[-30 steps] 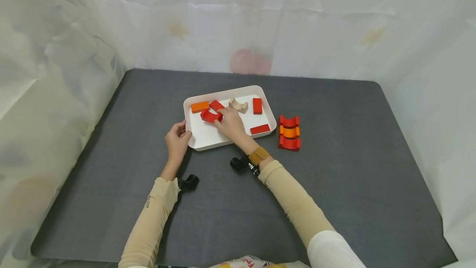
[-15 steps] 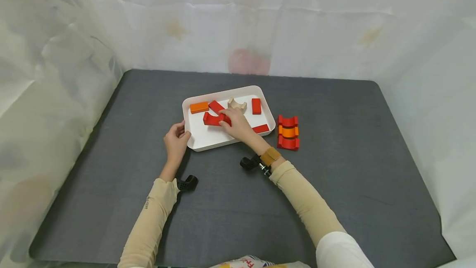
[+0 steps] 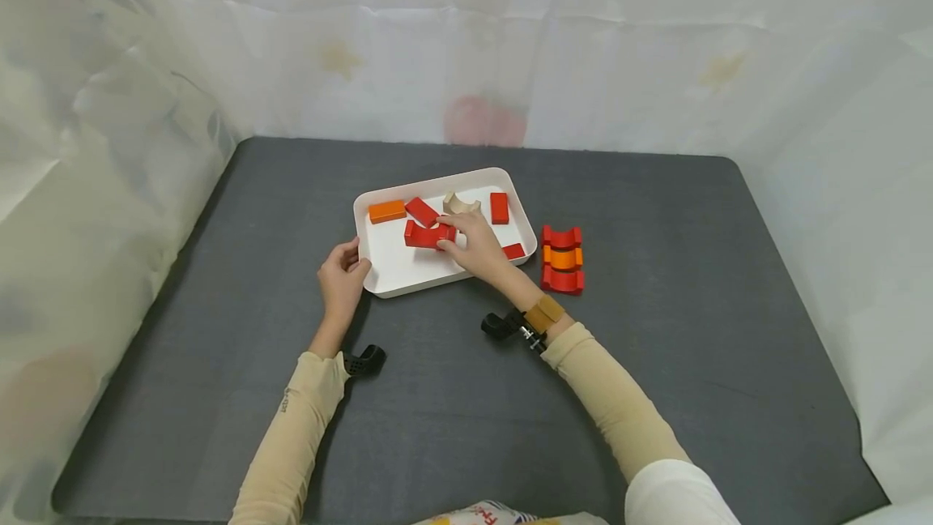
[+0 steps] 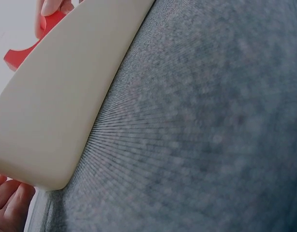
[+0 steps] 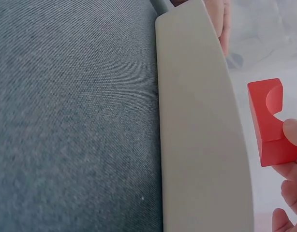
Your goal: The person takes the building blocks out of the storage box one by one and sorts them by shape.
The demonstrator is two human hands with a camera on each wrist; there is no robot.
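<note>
Over the white tray [image 3: 408, 282], the right hand [image 3: 477, 248] pinches a red arch block [image 3: 427, 235] — carried rightward since a second ago; the left hand [image 3: 340, 282] still grips the tray's near-left corner.

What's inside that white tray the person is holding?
The white tray holds an orange block, red blocks, a beige arch block and a red arch block gripped by the right hand, which partly covers another red block.
</note>
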